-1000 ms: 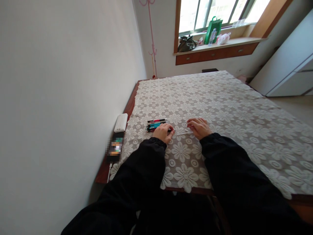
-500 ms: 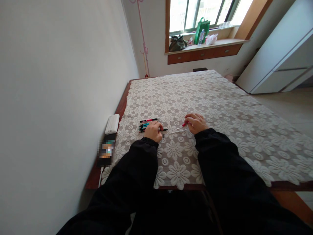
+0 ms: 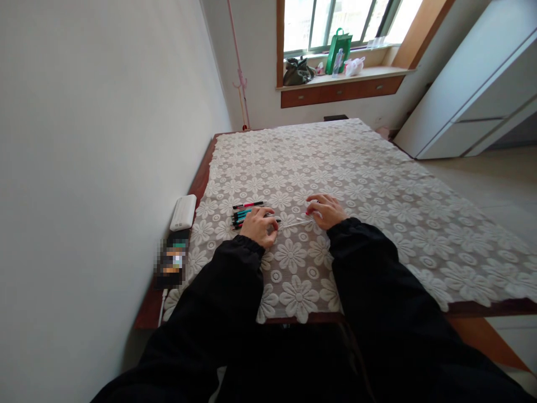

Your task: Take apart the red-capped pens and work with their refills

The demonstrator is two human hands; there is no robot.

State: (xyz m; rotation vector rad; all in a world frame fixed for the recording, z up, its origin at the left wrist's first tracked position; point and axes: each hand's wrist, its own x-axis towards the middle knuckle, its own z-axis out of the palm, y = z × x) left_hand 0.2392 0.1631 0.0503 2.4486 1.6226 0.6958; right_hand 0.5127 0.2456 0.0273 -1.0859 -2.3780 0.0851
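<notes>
Near the counter's (image 3: 377,168) left edge, both hands rest on a lace floral cloth (image 3: 419,224).
The left hand (image 3: 259,226) curls closed on a pen (image 3: 274,221) beside bundled pens (image 3: 245,212); the right hand (image 3: 326,211) pinches a thin clear tube (image 3: 296,223).

A thin clear tube (image 3: 296,222) lies flat beside bundled pens (image 3: 245,212) on lace.

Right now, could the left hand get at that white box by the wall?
Probably yes: the left hand rests beside the pens, and only bare cloth shows between them and the white box.
</notes>
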